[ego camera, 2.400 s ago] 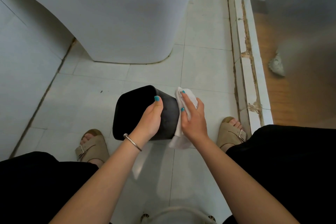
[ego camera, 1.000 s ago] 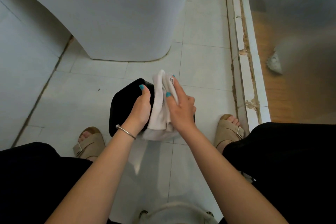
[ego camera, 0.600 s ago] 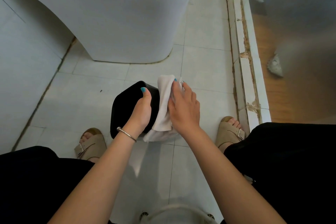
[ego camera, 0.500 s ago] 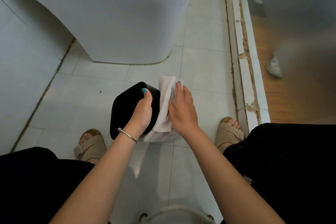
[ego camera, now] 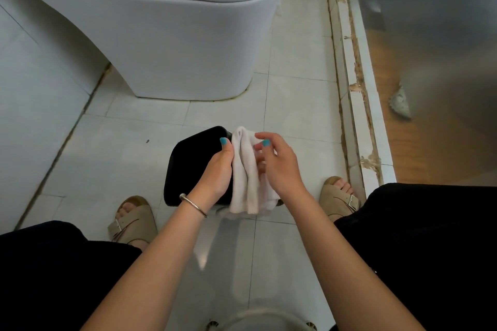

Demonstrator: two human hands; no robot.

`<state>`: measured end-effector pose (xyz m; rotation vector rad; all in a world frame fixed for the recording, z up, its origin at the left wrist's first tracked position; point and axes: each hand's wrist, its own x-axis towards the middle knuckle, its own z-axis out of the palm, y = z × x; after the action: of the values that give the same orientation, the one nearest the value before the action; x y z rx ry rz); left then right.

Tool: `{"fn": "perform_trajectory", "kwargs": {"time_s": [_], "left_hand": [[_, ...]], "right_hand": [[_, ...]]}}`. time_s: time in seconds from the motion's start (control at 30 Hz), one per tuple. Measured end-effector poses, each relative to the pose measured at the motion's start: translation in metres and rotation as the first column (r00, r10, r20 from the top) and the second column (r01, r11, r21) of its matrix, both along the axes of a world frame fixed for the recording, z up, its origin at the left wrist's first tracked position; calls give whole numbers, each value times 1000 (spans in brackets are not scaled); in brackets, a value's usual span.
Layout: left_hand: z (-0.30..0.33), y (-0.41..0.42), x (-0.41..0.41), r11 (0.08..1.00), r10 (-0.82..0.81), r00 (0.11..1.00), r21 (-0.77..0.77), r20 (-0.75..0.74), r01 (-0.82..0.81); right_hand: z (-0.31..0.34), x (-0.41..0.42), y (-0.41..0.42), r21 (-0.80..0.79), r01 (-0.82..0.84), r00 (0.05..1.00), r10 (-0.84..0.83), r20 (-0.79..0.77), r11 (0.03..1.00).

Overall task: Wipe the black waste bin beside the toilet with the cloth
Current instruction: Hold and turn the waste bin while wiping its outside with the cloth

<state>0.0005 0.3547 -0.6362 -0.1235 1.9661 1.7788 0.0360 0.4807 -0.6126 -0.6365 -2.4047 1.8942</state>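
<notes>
**Bin in hand, cloth draped on its side**

Pale floor tiles fill the head view, the only one, with a white toilet at twelve o'clock and a raised sill running down the three o'clock side. Two sandalled feet show at seven and four o'clock of the hands, and dark clothing covers both lower corners.

At the centre the bin is tipped on its side above the floor, its flat dark face turned toward nine o'clock. The left hand grips it, thumb curled over the upper edge, fingers hidden behind the wall; a bangle sits on that wrist. The cloth hangs in folds over the bin's wall, just at three o'clock of the left thumb, its loose end trailing toward six o'clock.

The right hand rests on the cloth from three o'clock. Its fingers are loosely bent, partly lifted; the fingertips appear to pinch or gather a fold, though how firmly I cannot tell.

The step looks like mid-wipe on the outer wall, with the right hand taking a fresh hold of the cloth. Next, it likely needs to press the cloth flat and draw it along the wall while the left hand keeps the bin steady, then turn the bin to reach unwiped faces.
</notes>
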Motion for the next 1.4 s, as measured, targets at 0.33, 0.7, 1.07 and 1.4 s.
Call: {"fn": "perform_trajectory", "kwargs": {"time_s": [0.33, 0.7, 1.07, 1.4], "left_hand": [[3, -13, 3, 994, -65, 996, 92, 69, 58], [-18, -43, -4, 963, 238, 970, -145, 55, -228], [-19, -45, -4, 954, 226, 974, -204, 15, -219], [-5, -43, -1, 951, 271, 940, 95, 208, -295]], "right_hand": [[-41, 23, -40, 440, -259, 965, 208, 160, 860], [-75, 0, -28, 555, -271, 962, 203, 182, 787], [-88, 2, -9, 445, -171, 970, 71, 232, 879], [-43, 14, -79, 434, -296, 950, 311, 38, 851]]}}
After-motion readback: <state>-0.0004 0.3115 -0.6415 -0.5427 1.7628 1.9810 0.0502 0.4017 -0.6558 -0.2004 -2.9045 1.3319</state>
